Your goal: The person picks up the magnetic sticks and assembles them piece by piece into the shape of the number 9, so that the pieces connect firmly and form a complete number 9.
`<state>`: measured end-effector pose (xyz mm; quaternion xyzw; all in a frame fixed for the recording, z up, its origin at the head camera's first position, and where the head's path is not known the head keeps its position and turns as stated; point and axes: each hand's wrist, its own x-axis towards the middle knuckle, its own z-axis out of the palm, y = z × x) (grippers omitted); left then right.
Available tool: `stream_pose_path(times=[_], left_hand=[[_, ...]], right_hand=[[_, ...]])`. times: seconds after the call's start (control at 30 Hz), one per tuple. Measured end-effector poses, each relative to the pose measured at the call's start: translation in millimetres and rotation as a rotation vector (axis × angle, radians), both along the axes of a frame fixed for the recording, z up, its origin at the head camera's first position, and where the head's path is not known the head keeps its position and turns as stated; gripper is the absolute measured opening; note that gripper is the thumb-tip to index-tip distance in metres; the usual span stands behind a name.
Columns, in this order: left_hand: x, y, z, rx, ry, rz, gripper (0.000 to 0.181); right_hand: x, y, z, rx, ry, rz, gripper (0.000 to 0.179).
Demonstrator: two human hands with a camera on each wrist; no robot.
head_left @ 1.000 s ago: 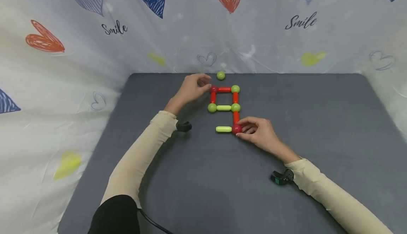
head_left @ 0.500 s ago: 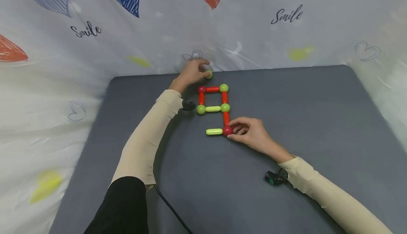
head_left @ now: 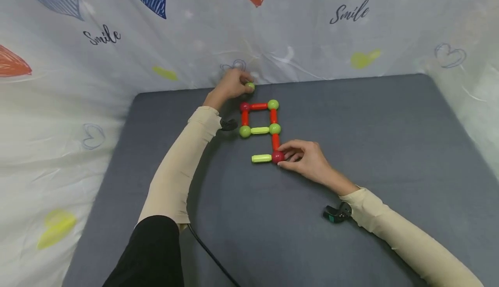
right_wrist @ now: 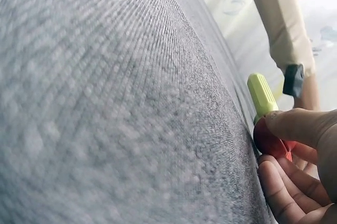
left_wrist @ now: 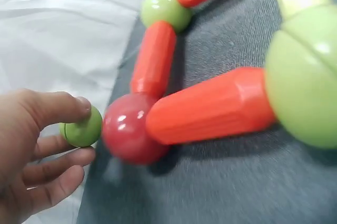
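Note:
At the table's far edge my left hand (head_left: 233,84) pinches a loose green ball (left_wrist: 84,128) between thumb and fingers. Just nearer lies a flat figure of balls and rods: red rods (head_left: 259,106) and one yellow-green rod (head_left: 260,130) form a square. Its corners are a dark red ball (head_left: 244,106) and several green balls (head_left: 273,104). From the near right corner another red rod (head_left: 275,142) runs to a second dark red ball (head_left: 278,156), which my right hand (head_left: 308,159) holds between thumb and fingers. A yellow-green rod (right_wrist: 261,93) sticks out leftward from that ball.
The grey table (head_left: 370,148) meets a white curtain (head_left: 296,27) printed with hearts behind it. Black wrist cameras (head_left: 337,213) sit at both cuffs. A black cable (head_left: 212,256) trails from the left sleeve.
My left hand has left the square's red corner ball, reached to the table's far edge and taken hold of the loose green ball. My right hand keeps its hold. The head view has shifted.

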<state>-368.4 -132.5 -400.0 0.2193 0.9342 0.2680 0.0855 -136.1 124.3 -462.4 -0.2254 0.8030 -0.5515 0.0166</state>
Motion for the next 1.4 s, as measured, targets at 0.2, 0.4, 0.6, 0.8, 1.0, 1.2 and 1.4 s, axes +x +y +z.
stream_pose_path(times=[0.2, 0.4, 0.6, 0.8, 1.0, 1.2, 1.4], left_hand=[[31.1, -36.6, -7.4, 0.186, 0.009, 0.074, 0.032], [82.8, -74.4, -23.9, 0.253, 0.006, 0.170, 0.030], [127.8, -74.9, -37.0, 0.317, -0.036, 0.104, 0.032], [146.9, -48.5, -39.1, 0.348, -0.033, -0.008, 0.033], [149.2, -24.0, -51.6, 0.297, 0.014, -0.125, 0.032], [154.7, -12.0, -63.2, 0.286, 0.048, -0.175, 0.032], [159.6, -6.5, -69.3, 0.279, 0.056, -0.165, 0.032]], right_hand=[[-6.0, 5.2, -2.3, 0.014, -0.024, -0.022, 0.034], [-13.2, 8.3, 5.4, 0.035, -0.055, -0.033, 0.034], [-27.1, 19.1, -5.8, 0.036, -0.062, -0.047, 0.034], [-37.4, 29.5, -8.0, 0.049, -0.071, -0.054, 0.032], [-46.9, 36.0, -11.5, 0.055, -0.066, -0.063, 0.031], [-49.1, 36.2, -15.9, 0.064, -0.070, -0.074, 0.032], [-47.6, 33.1, -19.0, 0.068, -0.087, -0.086, 0.033]])
